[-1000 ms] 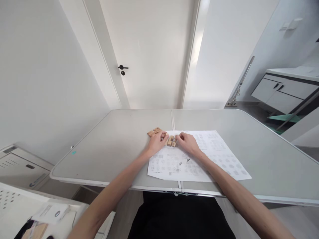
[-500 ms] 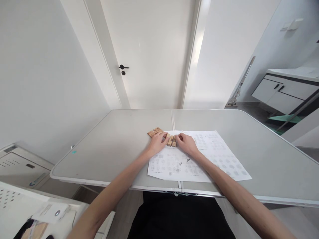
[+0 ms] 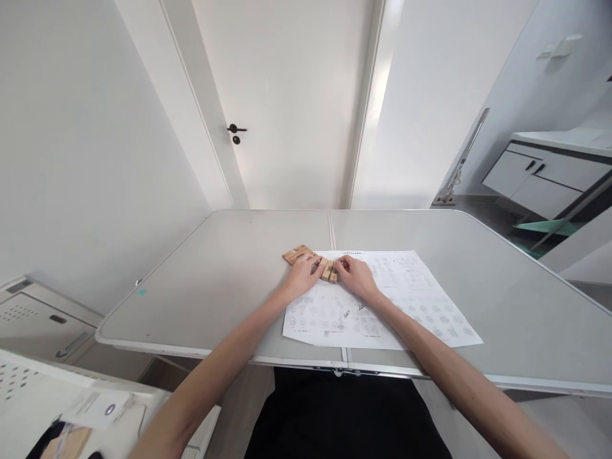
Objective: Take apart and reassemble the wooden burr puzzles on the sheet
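A small cluster of tan wooden blocks (image 3: 328,270) sits near the top edge of a white printed sheet (image 3: 325,312). My left hand (image 3: 303,275) presses on the cluster from the left, its fingers closed against the blocks. From the other side, my right hand (image 3: 356,274) pinches the right end of the cluster between thumb and fingers. Behind my left hand lies a flat brown card (image 3: 297,254), partly covered by the fingers. My fingers hide some of the blocks.
The grey folding table (image 3: 191,287) has a seam down its middle and a metal rim. A white door (image 3: 296,95) stands beyond it. White cabinets (image 3: 48,319) are close on the left. A vanity cabinet (image 3: 549,172) and a mop (image 3: 461,166) are at the right.
My fingers shift slightly around the blocks; the right hand moves a touch to the left. The sheet and card stay in place.
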`<state>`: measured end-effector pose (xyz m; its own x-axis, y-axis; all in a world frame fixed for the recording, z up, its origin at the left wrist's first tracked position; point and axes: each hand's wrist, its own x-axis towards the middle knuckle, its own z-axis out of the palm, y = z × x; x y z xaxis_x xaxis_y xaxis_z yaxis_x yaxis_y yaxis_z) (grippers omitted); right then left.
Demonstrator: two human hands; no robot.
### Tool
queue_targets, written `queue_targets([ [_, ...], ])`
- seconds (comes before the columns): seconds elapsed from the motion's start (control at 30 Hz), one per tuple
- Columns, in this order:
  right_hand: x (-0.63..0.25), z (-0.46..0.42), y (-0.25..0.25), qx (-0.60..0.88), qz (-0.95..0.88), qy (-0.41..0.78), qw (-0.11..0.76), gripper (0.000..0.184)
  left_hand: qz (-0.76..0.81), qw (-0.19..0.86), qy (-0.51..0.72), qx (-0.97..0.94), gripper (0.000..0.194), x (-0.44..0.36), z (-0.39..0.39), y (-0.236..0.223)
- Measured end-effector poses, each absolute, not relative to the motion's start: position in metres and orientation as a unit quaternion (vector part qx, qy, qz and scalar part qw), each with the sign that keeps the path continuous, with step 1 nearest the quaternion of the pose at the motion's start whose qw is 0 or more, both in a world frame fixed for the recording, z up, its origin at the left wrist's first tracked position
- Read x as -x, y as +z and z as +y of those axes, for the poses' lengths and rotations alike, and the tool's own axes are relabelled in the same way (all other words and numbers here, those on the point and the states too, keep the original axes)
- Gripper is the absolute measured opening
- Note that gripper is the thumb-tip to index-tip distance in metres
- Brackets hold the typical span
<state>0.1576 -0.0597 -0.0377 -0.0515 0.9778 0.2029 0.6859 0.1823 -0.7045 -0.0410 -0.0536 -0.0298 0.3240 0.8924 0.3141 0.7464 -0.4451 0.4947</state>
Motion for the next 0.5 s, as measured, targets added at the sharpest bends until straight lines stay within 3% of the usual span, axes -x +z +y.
queue_targets([
  [0.5,-0.1581,-0.0611,-0.0399,0.563,-0.711,0.235,0.350,0.024,0.522,0.082,0.269,-0.805,0.034,0.0425,-0.0608,-0.0269],
])
